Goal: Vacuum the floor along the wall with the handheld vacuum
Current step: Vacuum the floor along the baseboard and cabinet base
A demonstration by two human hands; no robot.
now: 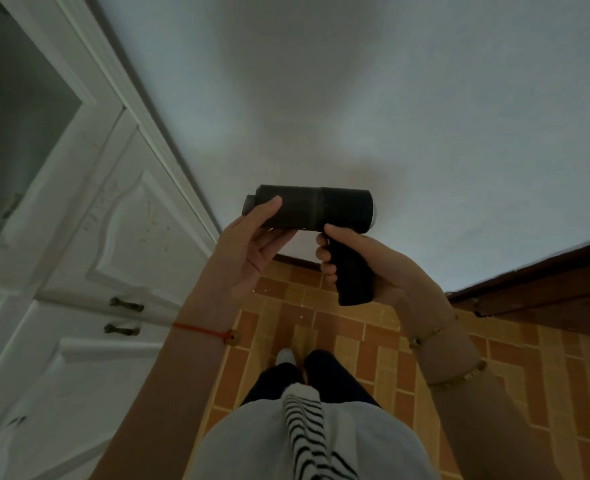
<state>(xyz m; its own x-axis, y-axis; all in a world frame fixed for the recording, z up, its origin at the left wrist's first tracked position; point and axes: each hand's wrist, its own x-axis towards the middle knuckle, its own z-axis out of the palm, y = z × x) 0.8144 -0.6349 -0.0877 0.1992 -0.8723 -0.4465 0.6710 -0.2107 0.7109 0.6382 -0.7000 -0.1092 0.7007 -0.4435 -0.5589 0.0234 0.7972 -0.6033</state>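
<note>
- The right hand [363, 268] is wrapped tight around the grip of the black handheld vacuum [312, 209].
- The left hand [252, 244] cups the front end of its round body.
- The vacuum is held up in the air, sideways, in front of the white wall [356, 81].
- The tiled floor [373, 341] is far below.
- White cupboard doors [89, 237] stand at the left.

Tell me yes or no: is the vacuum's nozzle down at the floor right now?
No: the handheld vacuum is held up in front of the wall, right hand on its grip, left hand at its front end.
</note>
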